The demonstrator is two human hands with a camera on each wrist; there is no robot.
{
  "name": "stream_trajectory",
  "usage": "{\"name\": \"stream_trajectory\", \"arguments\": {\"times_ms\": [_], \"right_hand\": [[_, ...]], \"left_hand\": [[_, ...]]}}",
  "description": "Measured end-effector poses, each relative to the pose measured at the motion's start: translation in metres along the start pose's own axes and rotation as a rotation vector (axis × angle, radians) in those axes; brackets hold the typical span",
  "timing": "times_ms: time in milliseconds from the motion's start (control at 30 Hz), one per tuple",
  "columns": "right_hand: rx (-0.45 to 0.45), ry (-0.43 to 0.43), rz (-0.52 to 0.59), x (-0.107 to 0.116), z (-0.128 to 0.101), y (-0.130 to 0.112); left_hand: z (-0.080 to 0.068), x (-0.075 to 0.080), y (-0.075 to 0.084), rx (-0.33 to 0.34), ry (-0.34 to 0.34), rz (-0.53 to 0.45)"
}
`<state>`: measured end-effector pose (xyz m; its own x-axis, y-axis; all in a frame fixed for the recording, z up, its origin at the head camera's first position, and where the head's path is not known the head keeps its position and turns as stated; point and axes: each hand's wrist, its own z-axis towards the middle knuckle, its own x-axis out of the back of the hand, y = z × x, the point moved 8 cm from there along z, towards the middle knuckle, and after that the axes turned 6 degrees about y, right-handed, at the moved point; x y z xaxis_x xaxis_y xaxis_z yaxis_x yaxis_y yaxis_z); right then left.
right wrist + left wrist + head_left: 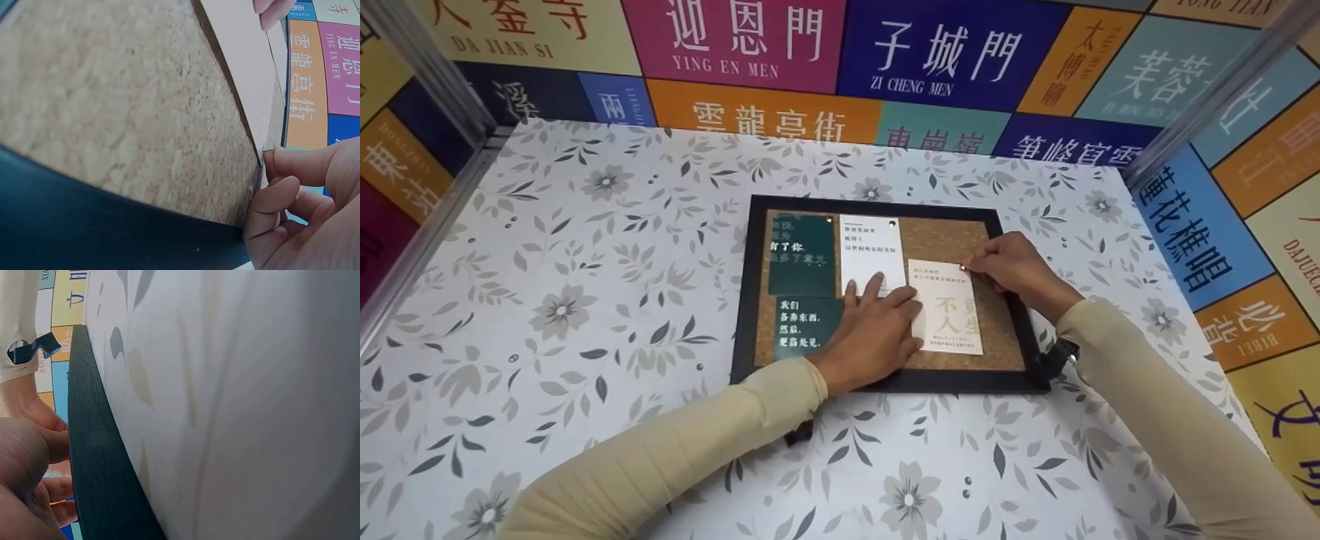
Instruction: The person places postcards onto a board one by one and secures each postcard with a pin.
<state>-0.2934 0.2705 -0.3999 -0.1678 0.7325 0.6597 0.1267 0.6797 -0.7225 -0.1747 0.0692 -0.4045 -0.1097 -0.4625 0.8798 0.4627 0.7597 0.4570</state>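
Observation:
A black-framed cork board lies on the table, with several cards on it. My left hand rests across its lower middle, fingers spread; fingertips touch the left edge of a cream card and the lower part of a white card. At the cream card's upper right corner, the thumb and forefinger of my right hand pinch a small pushpin. That corner also shows in the right wrist view, with my right hand beside it. The left wrist view mostly has the frame's edge.
Two dark green cards, an upper one and a lower one, sit at the board's left. A floral cloth covers the table. Panels with large printed characters stand behind and at both sides.

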Motion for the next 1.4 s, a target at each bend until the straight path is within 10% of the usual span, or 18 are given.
{"name": "stream_trajectory", "arguments": {"times_ms": [1400], "right_hand": [[0.001,0.002,-0.031,-0.0013,-0.0004,0.0000]], "left_hand": [[0.0002,-0.0002,0.0009,-0.011,0.021,0.011]]}}
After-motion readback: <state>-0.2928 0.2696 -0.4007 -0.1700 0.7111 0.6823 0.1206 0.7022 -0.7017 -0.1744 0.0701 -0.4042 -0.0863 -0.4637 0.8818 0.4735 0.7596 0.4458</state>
